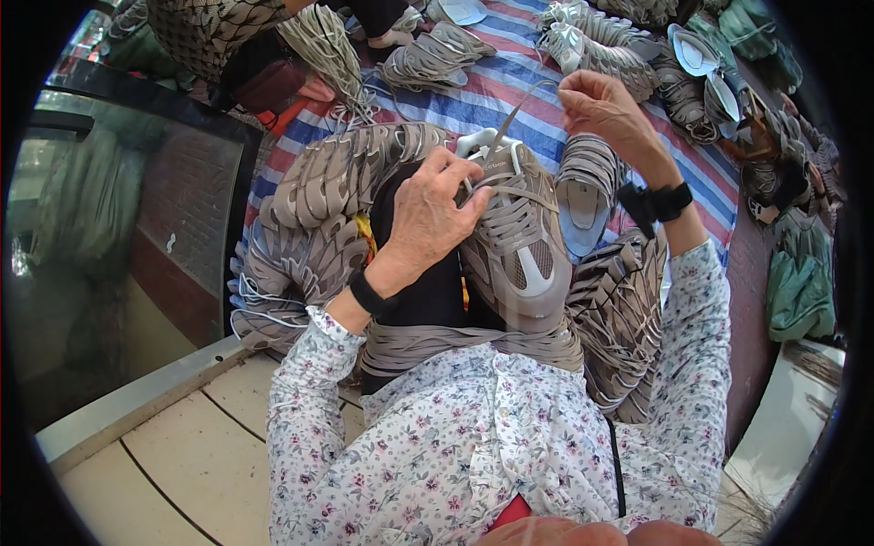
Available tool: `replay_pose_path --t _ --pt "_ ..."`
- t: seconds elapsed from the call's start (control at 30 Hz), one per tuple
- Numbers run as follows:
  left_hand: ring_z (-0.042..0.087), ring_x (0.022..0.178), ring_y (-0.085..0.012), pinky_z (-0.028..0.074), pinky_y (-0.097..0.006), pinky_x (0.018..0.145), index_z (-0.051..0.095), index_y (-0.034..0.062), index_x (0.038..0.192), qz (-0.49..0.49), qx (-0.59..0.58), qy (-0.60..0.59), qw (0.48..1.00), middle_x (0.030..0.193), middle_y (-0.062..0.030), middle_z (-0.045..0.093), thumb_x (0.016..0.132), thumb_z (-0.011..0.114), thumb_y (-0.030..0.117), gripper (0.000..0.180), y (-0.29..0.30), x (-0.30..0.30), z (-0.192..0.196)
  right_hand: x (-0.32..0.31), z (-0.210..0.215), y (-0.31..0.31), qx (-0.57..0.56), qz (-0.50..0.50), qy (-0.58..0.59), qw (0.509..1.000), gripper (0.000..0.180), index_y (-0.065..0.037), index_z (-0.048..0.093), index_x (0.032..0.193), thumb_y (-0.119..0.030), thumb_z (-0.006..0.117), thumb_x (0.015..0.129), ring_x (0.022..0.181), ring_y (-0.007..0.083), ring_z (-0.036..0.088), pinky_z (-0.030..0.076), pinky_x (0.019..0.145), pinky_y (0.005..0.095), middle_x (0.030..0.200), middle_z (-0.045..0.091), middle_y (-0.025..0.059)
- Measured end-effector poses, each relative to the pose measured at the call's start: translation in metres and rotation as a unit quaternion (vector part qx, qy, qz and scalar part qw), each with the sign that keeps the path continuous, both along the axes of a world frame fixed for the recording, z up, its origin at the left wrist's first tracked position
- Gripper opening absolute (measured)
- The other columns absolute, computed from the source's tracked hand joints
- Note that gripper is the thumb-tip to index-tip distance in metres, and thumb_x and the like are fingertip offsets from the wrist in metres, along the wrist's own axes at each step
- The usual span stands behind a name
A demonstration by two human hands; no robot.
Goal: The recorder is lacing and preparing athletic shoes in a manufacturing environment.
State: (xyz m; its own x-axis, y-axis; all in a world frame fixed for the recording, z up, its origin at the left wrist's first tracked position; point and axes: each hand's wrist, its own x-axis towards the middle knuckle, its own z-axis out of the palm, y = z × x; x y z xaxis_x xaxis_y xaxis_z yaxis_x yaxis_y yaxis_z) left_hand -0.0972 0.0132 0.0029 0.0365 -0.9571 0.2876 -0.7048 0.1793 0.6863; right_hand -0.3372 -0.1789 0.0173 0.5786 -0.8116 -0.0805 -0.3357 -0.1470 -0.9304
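Observation:
A grey-brown sneaker upper (531, 268) with mesh panels rests on my lap, its toe pointing toward me. Flat beige laces criss-cross its front. At the shoe's collar, my left hand (426, 214) is closed, thumb and fingers pinched on the lace by the top eyelets. My right hand (608, 114) is raised beyond the shoe to the right, fingertips pinched on the same shoelace (512, 118), which stretches up from the collar. A bundle of beige laces (473, 348) lies across my lap, close to my waist.
Rows of nested shoe uppers (341, 173) sit at my left, with another stack (624, 318) at my right. A striped sheet (519, 45) bears more uppers. Hanks of lace (328, 55) lie near another person's hand (391, 38). A glass door (118, 246) stands left.

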Motion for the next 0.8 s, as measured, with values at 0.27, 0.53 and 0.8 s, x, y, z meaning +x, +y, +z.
replay_pose_path --t 0.27,0.53,0.8 --pt "0.059 0.063 -0.0236 0.048 -0.036 0.061 0.060 -0.0003 0.092 -0.019 -0.010 -0.025 0.999 0.084 -0.0099 0.058 0.085 0.066 0.004 0.010 -0.009 -0.007 -0.001 0.015 -0.018 0.032 0.353 -0.089 -0.373 0.853 0.018 0.000 0.057 0.106 -0.017 0.056 0.101 0.089 0.0159 0.065 0.056 0.071 0.0243 0.106 0.062 0.0109" --pt "0.059 0.065 -0.0056 0.049 -0.021 0.062 0.061 -0.0012 0.095 -0.053 0.231 0.289 0.928 0.085 -0.0044 0.068 0.094 0.054 0.003 0.009 -0.012 0.012 0.018 0.018 -0.028 0.031 0.436 -0.067 -0.500 0.745 0.018 0.005 0.055 0.105 -0.012 0.048 0.104 0.094 0.0199 0.064 0.057 0.076 0.0281 0.109 0.062 0.0141" --pt "0.063 0.078 -0.0100 0.052 -0.024 0.075 0.070 0.0002 0.085 -0.180 0.185 0.233 0.938 0.091 -0.0048 0.069 0.082 0.052 -0.003 0.019 -0.006 0.033 0.013 -0.040 -0.037 -0.035 0.330 -0.036 -0.533 0.779 0.012 -0.001 0.056 0.094 -0.011 0.054 0.100 0.087 0.0208 0.056 0.048 0.085 0.0342 0.087 0.057 0.0062"
